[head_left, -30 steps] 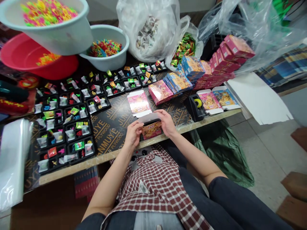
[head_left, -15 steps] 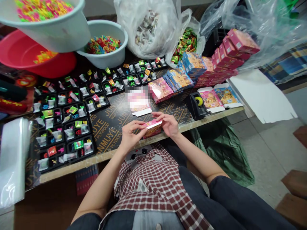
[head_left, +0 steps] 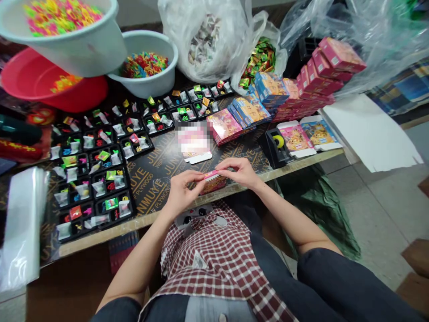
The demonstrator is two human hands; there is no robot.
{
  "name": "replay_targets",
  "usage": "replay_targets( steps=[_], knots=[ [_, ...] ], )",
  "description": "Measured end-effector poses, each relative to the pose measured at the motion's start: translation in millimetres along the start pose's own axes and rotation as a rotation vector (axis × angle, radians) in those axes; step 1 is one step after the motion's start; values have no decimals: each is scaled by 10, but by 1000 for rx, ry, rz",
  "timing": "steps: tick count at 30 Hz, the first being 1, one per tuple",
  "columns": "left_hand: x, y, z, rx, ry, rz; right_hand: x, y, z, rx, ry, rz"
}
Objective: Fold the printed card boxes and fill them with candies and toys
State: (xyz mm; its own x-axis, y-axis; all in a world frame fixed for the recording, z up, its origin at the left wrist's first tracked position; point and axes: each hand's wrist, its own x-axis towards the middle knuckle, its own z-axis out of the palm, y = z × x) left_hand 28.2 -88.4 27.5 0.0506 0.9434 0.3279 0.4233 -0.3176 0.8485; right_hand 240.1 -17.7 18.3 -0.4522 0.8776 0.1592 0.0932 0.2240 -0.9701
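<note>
A small pink printed box stands on edge at the table's front, between my two hands. My left hand pinches the left end of its top edge with thumb and fingers. On the right, the fingers of my right hand are closed on the top flap, near the box's right end. Just behind the hands lies an unfolded pink carton, its white flap towards me and its upper part blurred out. Stacked pink boxes and blue boxes sit beyond it.
Black trays with small wrapped pieces cover the left side. Basins and plastic bags stand at the back. A tape dispenser and flat cartons are on the right. Clear plastic sleeves overhang the left edge.
My right hand has shifted over the top of the box; its fingers now press the flap, and the white strip there shows less. My left hand keeps its grip.
</note>
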Motion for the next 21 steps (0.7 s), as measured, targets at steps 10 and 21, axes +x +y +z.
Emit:
replay_targets(
  steps=[10, 21],
  knots=[
    [-67, -20, 178, 366, -67, 185, -202, 143, 48, -77, 39, -133],
    [178, -69, 252, 535, -139, 269, -726, 336, -1566, -628, 787, 106]
  ],
)
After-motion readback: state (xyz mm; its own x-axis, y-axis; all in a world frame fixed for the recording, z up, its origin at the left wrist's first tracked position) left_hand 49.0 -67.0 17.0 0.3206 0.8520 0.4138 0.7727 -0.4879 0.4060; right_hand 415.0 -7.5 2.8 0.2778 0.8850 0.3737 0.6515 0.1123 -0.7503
